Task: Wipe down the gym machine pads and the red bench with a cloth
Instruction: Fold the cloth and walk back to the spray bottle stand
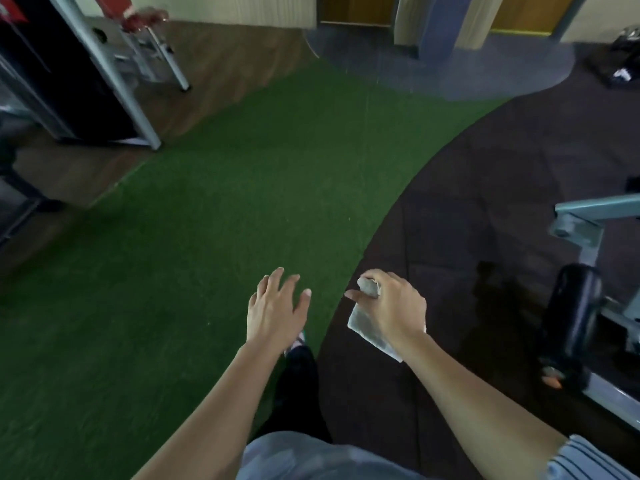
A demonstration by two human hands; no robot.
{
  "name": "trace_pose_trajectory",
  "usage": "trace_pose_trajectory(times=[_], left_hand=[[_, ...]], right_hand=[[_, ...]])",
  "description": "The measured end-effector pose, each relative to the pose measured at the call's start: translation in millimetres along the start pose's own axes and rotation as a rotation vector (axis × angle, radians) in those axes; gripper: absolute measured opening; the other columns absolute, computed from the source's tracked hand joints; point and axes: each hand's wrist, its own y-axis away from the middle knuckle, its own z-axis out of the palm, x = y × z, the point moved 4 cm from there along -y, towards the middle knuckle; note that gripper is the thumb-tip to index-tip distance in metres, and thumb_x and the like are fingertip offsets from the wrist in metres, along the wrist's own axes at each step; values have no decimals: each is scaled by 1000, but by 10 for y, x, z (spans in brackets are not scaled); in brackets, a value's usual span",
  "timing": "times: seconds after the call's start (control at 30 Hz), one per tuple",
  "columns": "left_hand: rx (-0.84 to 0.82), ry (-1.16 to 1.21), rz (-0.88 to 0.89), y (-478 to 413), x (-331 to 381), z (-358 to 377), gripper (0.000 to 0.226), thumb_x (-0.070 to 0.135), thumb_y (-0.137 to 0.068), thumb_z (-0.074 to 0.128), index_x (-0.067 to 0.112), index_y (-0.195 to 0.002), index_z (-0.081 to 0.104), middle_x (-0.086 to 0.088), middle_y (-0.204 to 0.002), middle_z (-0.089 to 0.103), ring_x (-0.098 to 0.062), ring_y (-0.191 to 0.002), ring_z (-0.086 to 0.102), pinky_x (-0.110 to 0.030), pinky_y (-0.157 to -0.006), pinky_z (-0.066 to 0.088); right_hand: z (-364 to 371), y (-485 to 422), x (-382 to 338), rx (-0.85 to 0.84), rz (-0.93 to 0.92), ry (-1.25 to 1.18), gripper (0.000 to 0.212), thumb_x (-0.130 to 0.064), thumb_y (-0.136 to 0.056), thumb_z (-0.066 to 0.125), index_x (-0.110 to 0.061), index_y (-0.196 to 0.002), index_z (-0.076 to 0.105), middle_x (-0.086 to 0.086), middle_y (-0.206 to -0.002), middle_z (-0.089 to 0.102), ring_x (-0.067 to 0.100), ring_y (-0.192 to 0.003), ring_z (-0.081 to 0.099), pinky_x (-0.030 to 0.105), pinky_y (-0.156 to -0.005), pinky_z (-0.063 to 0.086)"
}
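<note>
My right hand is closed around a pale grey cloth, which hangs below the palm over the dark rubber floor. My left hand is empty with fingers spread, held over the green turf. A black roller pad on a grey-framed gym machine stands to the right of my right hand, an arm's length away. A red padded seat on a grey frame is far off at the upper left, blurred.
A strip of green turf runs diagonally between wooden flooring at left and dark rubber flooring at right. A black weight stack housing with grey uprights stands upper left. Doors and a pillar lie ahead.
</note>
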Motion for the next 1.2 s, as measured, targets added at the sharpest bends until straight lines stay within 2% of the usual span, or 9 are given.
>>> trace_pose_trajectory(times=[0.13,0.23,0.4,0.7,0.97,1.2], left_hand=[[-30,-42,87,-1442,154,-192,52,50,-98,31,27,-144,34,1,-158,17,-21,-145,14,-46,-114,23],[-43,-79,182,-2486,378,-430,51,49,-98,32,25,-143,35,0,-157,20,-21,-145,16,-45,-114,25],[-80,-90,253,-3990,812,-705,50,48,-98,32,25,-143,36,2,-157,20,-20,-145,16,-45,-115,24],[-134,-138,294,-6785,1674,-645,50,46,-98,34,24,-143,36,1,-155,26,-18,-143,21,-44,-114,25],[-111,-150,331,-9226,2909,-995,51,47,-98,34,23,-143,36,2,-153,29,-17,-142,24,-42,-114,26],[-87,-129,322,-11411,3593,-1104,50,45,-98,35,22,-143,37,2,-152,32,-18,-141,26,-42,-112,27]], right_hand=[[65,-1287,-105,77,58,-9,37,-64,-76,61,-36,-100,63,-13,-93,65,13,-88,61,31,-72,49],[-10,-2191,-246,123,114,-17,30,-59,-77,61,-36,-97,61,-15,-90,62,13,-86,59,30,-70,46],[-137,-3573,-353,145,158,-7,34,-59,-79,61,-34,-102,62,-14,-95,63,12,-88,59,28,-68,42],[-242,-6364,193,135,246,-18,31,-59,-78,62,-36,-99,62,-14,-93,62,12,-87,59,27,-69,39],[-922,-9062,511,122,192,28,37,-59,-77,64,-33,-104,64,-10,-102,67,16,-95,61,31,-76,47],[-1198,-11308,774,162,172,11,37,-60,-77,65,-33,-102,64,-11,-100,66,17,-94,61,28,-71,40]])
